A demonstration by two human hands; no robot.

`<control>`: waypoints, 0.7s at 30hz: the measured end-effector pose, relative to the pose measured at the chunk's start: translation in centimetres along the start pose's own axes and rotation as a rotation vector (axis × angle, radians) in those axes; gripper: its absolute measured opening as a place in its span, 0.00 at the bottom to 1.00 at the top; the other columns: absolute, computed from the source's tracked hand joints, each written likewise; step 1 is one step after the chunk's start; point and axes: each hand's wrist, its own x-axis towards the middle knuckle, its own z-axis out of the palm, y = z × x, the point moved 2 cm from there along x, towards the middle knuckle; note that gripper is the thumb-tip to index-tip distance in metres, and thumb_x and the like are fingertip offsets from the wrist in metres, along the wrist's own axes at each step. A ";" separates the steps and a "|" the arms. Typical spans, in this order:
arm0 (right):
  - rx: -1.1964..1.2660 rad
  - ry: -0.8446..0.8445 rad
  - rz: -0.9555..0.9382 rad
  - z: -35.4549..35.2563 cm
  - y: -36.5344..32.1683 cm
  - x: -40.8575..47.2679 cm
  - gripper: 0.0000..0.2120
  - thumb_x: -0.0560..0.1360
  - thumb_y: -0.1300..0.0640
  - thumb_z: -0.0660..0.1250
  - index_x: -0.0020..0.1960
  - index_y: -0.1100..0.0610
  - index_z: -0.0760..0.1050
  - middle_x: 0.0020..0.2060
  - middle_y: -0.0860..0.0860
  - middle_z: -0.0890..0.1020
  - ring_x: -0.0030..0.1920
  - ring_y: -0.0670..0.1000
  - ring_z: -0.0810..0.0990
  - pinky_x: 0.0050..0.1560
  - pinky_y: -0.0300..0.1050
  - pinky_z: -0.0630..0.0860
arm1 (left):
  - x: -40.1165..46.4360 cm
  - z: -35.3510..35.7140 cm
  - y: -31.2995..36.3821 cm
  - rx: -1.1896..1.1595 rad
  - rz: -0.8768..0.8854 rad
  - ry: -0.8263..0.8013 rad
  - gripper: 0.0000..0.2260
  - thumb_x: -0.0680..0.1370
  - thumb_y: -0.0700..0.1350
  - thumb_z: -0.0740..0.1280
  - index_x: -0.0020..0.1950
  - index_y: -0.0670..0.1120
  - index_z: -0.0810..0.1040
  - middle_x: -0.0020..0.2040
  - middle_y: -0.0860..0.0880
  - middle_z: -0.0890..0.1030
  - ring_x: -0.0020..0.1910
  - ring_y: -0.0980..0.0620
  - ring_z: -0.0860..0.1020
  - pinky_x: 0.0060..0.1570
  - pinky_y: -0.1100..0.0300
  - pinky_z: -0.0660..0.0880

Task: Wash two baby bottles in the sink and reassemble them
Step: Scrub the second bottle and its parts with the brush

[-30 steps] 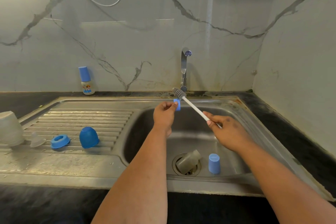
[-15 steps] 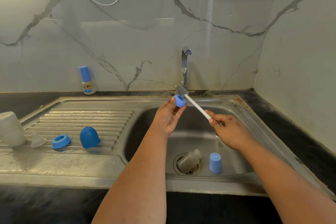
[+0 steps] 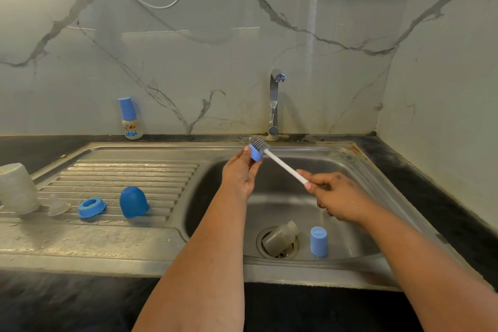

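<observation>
My left hand pinches a small blue bottle ring over the back of the sink basin. My right hand grips the white handle of a bottle brush, whose grey bristle head touches the ring. A clear bottle body lies on its side over the drain. Beside it stands a blue cap, upside down. On the drainboard are a blue dome cap, a blue ring, a clear teat and an upturned clear bottle body.
A small assembled bottle with a blue cap stands on the dark counter by the marble wall. The tap rises behind the basin; no water shows running. A wall closes the right side. The counter's front edge is near me.
My left hand has turned the blue ring and lifted it slightly toward the tap. The brush head has shifted with it, now pressed against the ring's top.
</observation>
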 end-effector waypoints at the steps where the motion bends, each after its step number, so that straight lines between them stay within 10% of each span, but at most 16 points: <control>1: 0.009 -0.030 0.012 -0.2 0.0 0.1 0.15 0.81 0.53 0.61 0.65 0.38 0.72 0.32 0.41 0.73 0.30 0.43 0.68 0.29 0.34 0.66 | 0.3 -0.4 0.3 -0.036 0.016 0.039 0.12 0.78 0.38 0.67 0.60 0.37 0.75 0.60 0.37 0.78 0.58 0.43 0.79 0.57 0.51 0.79; 7: -0.219 0.081 0.058 -0.5 1.7 0.7 0.17 0.82 0.49 0.59 0.69 0.38 0.70 0.49 0.46 0.77 0.35 0.41 0.71 0.33 0.35 0.65 | -0.7 0.4 -1.0 0.168 -0.049 0.003 0.15 0.77 0.38 0.68 0.63 0.36 0.75 0.59 0.38 0.78 0.57 0.44 0.79 0.56 0.51 0.79; 13: -0.049 0.025 0.034 -0.8 1.9 0.7 0.16 0.81 0.51 0.60 0.67 0.39 0.72 0.34 0.42 0.72 0.32 0.44 0.69 0.34 0.38 0.68 | -0.1 -0.1 0.0 0.424 0.211 0.156 0.15 0.75 0.36 0.72 0.60 0.42 0.75 0.57 0.42 0.77 0.51 0.49 0.76 0.51 0.60 0.73; 21: -0.191 0.073 0.019 -2.3 2.0 0.5 0.15 0.81 0.46 0.60 0.65 0.31 0.67 0.47 0.45 0.77 0.39 0.42 0.74 0.38 0.38 0.69 | 0.2 -0.2 -0.3 0.793 0.421 0.115 0.17 0.69 0.36 0.75 0.56 0.45 0.78 0.49 0.48 0.78 0.42 0.53 0.77 0.37 0.69 0.72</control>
